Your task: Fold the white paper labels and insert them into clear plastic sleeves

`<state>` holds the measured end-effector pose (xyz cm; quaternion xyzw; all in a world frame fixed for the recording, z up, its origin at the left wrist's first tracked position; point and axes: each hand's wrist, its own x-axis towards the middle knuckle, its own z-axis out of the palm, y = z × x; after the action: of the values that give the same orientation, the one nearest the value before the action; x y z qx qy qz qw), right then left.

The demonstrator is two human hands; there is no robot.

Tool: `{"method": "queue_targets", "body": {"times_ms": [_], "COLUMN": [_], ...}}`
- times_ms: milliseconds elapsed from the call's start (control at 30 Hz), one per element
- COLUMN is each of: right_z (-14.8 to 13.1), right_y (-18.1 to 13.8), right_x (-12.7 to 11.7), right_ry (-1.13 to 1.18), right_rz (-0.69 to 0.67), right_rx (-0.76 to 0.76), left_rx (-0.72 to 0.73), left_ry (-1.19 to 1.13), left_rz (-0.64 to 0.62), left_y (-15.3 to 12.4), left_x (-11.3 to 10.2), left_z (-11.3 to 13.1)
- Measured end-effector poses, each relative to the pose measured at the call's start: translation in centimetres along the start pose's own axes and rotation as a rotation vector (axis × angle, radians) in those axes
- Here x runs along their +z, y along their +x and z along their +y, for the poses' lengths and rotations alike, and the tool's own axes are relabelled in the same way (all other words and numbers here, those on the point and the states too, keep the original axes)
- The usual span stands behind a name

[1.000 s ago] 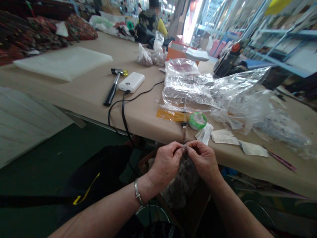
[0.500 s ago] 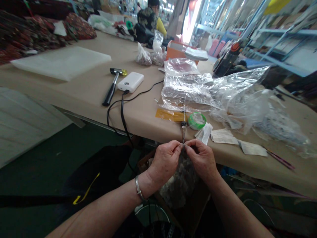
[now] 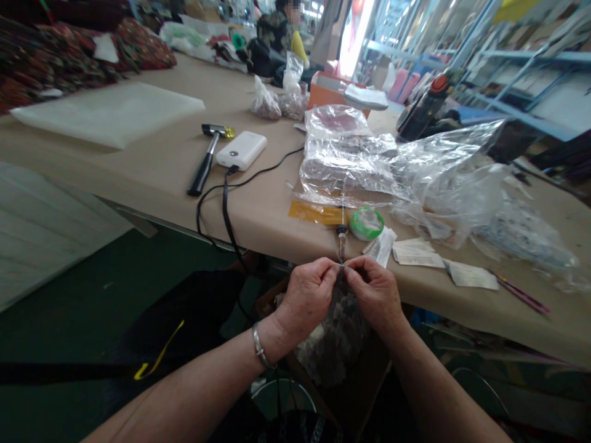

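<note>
My left hand point(image 3: 314, 288) and my right hand point(image 3: 375, 290) meet fingertip to fingertip at the table's front edge. Both are closed in a pinch on something too small to make out. Just beyond the fingertips a thin metal needle-like tool with a black collar point(image 3: 341, 229) points away across the table. Right of it sits a round green-rimmed container point(image 3: 367, 223) with pale contents. An amber strip point(image 3: 318, 213) lies to its left. Below my hands is a box holding many small translucent pieces point(image 3: 339, 344).
A hammer point(image 3: 203, 161) and a white power bank point(image 3: 242, 151) with a black cable lie left. Clear plastic bags point(image 3: 351, 160) spread over the middle and right. Paper slips point(image 3: 418, 253) and tweezers point(image 3: 521, 294) lie at the right edge. Behind is an orange box point(image 3: 330, 88); a person point(image 3: 272, 37) sits farther back.
The view has shifted very slightly. My hands stay together at the tool's near end, with the fingertips a little closer to it.
</note>
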<state>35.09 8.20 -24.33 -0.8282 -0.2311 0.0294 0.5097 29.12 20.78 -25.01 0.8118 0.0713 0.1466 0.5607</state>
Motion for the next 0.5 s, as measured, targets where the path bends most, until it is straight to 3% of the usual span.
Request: {"method": "queue_targets", "body": {"times_ms": [333, 500], "right_z": [-0.3, -1.2], "right_y": [-0.8, -2.0], "right_x": [-0.3, -2.3], "right_ry": [0.018, 0.034], "right_rz": [-0.035, -0.049], "right_rx": [0.006, -0.030], "left_rx": [-0.020, -0.071], "left_ry": [-0.006, -0.027], "left_rz": [-0.015, -0.065], "left_y": [-0.6, -1.7], "left_x": [-0.1, -0.7], "left_z": [0.3, 0.0]}}
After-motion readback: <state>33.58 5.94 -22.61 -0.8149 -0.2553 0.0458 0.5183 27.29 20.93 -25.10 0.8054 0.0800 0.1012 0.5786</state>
